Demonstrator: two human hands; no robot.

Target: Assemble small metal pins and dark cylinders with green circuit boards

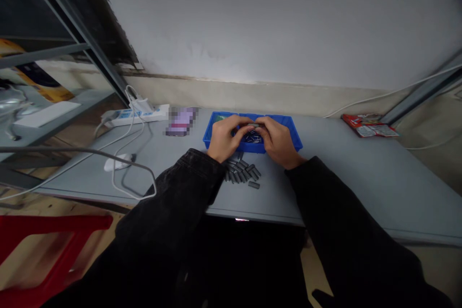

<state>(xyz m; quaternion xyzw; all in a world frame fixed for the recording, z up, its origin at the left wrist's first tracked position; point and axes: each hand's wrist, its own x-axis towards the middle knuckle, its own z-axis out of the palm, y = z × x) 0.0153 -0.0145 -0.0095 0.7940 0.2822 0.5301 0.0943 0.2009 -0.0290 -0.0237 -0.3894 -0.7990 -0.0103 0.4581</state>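
Observation:
My left hand (226,137) and my right hand (278,139) meet above a blue divided tray (297,138). Between their fingertips is a small grey piece (254,125), partly hidden by the fingers; both hands are closed on it. Thin shiny metal pins (253,136) lie in the tray's middle compartment, under my fingers. In the left compartment something green (219,118) shows. On the table just in front of the tray is a heap of short dark grey ribbed pieces (241,172), partly behind my left sleeve. One such loose piece (254,185) lies apart, nearer the table edge.
A power strip (144,114) with plugs and a pixelated phone-like object (181,121) are at the back left. White cables loop past a white mouse-shaped item (119,162). A red packet (370,126) lies back right. Beside the table stands a red stool (68,224).

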